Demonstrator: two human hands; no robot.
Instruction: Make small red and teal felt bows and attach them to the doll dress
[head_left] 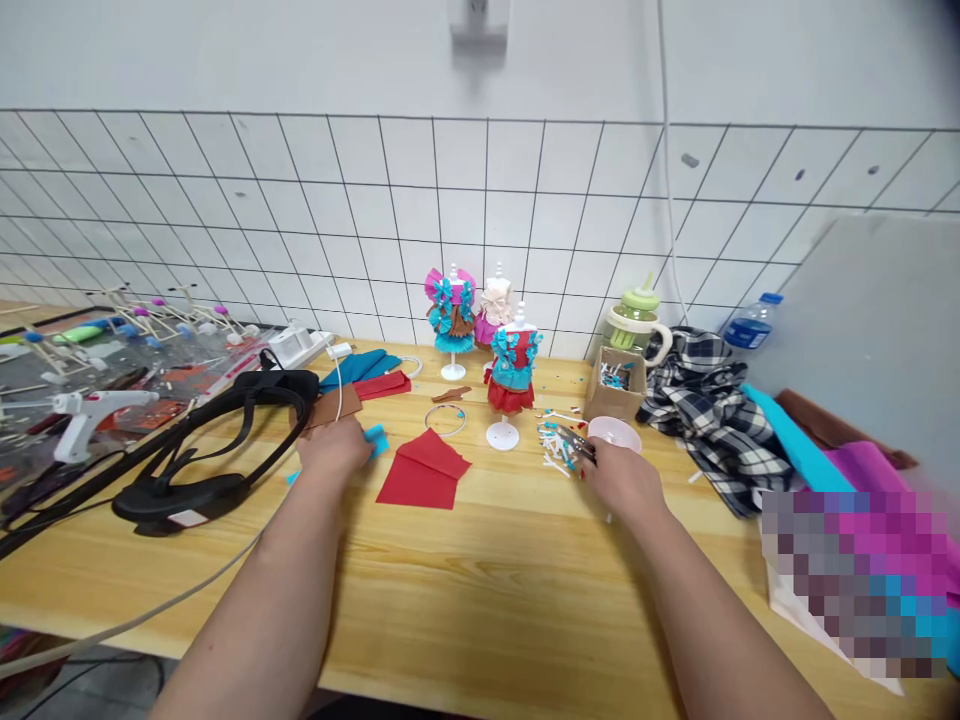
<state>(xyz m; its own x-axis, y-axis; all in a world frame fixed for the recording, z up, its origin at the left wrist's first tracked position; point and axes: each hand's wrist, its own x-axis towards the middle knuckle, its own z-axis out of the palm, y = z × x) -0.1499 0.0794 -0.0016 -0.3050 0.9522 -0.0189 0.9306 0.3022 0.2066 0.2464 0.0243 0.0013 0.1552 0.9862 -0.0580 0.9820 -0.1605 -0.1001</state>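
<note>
My left hand (335,452) is closed at the left of the table, over brown paper (339,405) and a blue piece (376,441); what its fingers grip is hidden. At the right, my right hand (621,478) is closed around dark scissors (576,441), whose blades lie over a pile of white and blue scraps (555,455). Between the hands, folded red paper (421,478) rests on the wood. Behind it stands a small dress form (514,372) in a blue and red outfit, with two more dressed forms (453,318) further back.
A black headset (217,492) and a white glue gun (88,418) are at the left, with a cable crossing the table (450,610). At the right are a pink dish (615,434), a cardboard box (615,396), a green-lidded bottle (634,318) and checked cloth (697,400).
</note>
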